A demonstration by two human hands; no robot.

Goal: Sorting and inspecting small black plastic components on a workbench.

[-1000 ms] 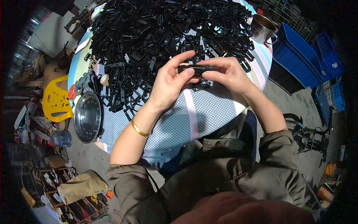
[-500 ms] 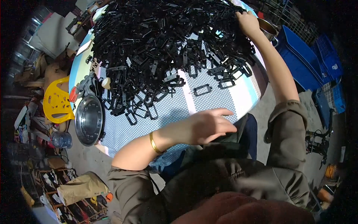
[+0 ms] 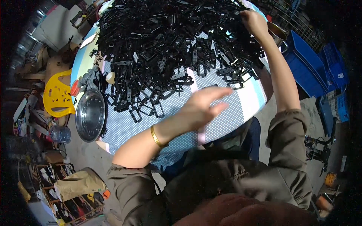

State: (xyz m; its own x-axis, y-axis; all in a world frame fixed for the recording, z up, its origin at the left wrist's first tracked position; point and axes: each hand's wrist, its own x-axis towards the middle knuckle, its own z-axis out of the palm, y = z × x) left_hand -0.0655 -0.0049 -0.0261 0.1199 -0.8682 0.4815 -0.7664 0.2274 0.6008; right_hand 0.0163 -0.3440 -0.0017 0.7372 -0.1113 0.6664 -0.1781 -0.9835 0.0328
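A round steel bowl (image 3: 80, 116) sits at the left edge of a cloth-covered desk (image 3: 126, 133) patterned in dots and stripes. Across the far side spreads a tangled heap of black, plastic-looking frames (image 3: 162, 49), some oblong and open-centred, some ribbed. The blurred left hand (image 3: 203, 104) hovers over the desk, thumb and fingers apart, seemingly holding nothing. The right hand (image 3: 256, 24), fingers curled, reaches to the heap's far right edge, apparently the step in hand; whether it grips anything cannot be told. Picking one piece calls for parting it from its neighbours.

L grip (image 3: 203, 105) blurred, part-spread — R grip (image 3: 256, 25) far fwd, curled.
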